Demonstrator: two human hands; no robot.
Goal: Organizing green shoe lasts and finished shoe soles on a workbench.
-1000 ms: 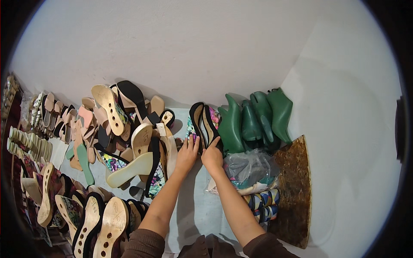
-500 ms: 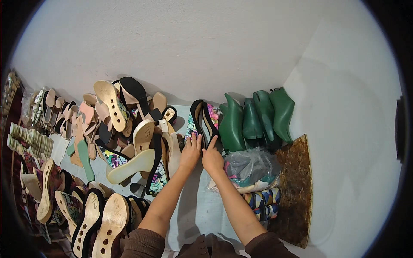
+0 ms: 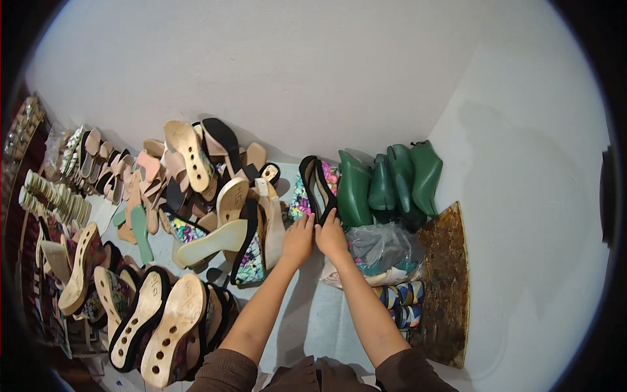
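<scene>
Side by side against the wall stands a pair of wedge soles (image 3: 318, 189) with black rims and bright floral sides. My left hand (image 3: 299, 236) touches the near end of the left one, its fingers stretched out and the thumb apart. Close beside it, my right hand (image 3: 332, 233) rests its outstretched fingers on the near end of the right one. The fingertips partly cover those ends. Just right of the pair stand several green shoe lasts (image 3: 354, 189). A clear plastic bag (image 3: 385, 248) with dark contents lies near my right wrist.
Wooden wedge soles (image 3: 188, 153), sandals and a pale sole (image 3: 212, 247) pile up on the left. More wedges with holes (image 3: 173, 326) stand at front left. Patterned rolled pieces (image 3: 401, 297) lie below the bag, beside a brown stained board (image 3: 447, 287) along the right wall.
The view has shifted slightly, so things at left appear further right. My hands have drawn back a little to the near ends of the wedge soles; the right index finger no longer reaches ahead.
</scene>
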